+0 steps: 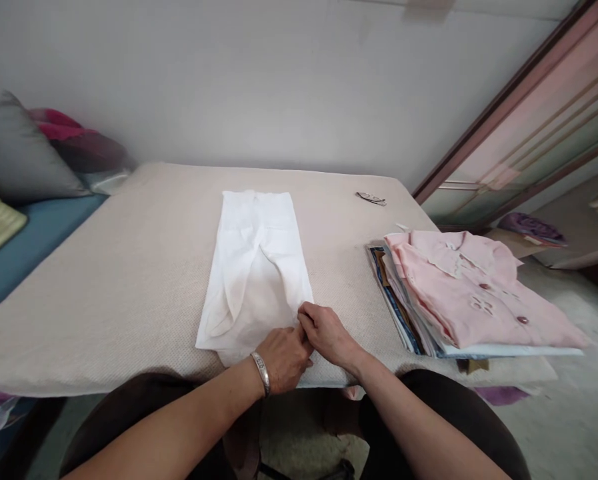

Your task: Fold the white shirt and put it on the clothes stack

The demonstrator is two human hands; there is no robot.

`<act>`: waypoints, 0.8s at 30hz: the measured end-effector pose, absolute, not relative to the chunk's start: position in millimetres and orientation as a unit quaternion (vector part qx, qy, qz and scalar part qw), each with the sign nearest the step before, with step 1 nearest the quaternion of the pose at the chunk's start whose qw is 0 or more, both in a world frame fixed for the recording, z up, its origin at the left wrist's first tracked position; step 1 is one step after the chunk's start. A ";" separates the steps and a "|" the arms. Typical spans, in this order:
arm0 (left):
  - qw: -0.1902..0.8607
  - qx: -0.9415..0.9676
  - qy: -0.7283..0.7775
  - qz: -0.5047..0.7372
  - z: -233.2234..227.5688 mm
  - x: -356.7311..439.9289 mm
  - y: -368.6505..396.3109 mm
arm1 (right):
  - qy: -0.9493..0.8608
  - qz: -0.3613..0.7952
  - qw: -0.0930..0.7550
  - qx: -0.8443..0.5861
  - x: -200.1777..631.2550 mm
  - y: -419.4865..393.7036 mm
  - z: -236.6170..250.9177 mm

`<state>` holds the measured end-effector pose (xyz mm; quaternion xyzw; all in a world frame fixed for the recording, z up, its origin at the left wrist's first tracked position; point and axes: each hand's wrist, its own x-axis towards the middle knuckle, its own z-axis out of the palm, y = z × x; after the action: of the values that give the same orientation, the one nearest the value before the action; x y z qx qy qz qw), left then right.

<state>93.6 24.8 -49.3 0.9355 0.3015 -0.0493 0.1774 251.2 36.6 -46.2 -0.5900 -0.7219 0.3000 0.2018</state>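
A white garment [239, 267] lies folded into a long rectangle on the cloth-covered table [129, 267], its two narrow folded parts forming an upturned V over the lower half. At its near right corner, my left hand [285, 360], with a silver bracelet [261, 373] at the wrist, is closed on the edge of the fabric. My right hand [329, 333] is closed there too, its fingers touching those of the left and pinching the same corner. The fingertips and the bit of fabric between them are partly hidden.
To the right, a pink buttoned shirt [459, 287] tops a stack of folded clothes [403, 307]. Eyeglasses [371, 199] lie near the far edge. A grey pillow [23, 147] stands at the far left. A wall [259, 87] rises behind the table. My knees are under the near edge.
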 end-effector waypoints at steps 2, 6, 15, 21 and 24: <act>0.173 0.940 0.292 -0.044 -49.6 93.9 23.7 | -0.723 0.315 0.196 -0.583 251.1 36.3 -47.1; 0.216 0.926 0.310 0.024 -49.2 87.3 32.7 | -0.718 0.339 0.195 -0.576 254.5 36.7 -50.2; 0.628 0.281 0.614 0.387 -51.3 81.3 127.4 | -0.731 0.328 0.129 -0.584 255.9 40.5 -43.8; 0.605 0.264 0.627 0.414 -57.1 105.1 184.5 | -0.747 0.258 0.122 -0.601 261.6 32.1 -38.5; 0.557 0.292 0.653 0.422 -62.0 105.2 199.5 | -0.768 0.204 0.105 -0.597 262.9 25.0 -40.7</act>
<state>105.2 199.5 -62.0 0.2920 0.6533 0.4219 0.5568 262.9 25.0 -40.7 -0.5973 -0.7684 0.2042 0.1054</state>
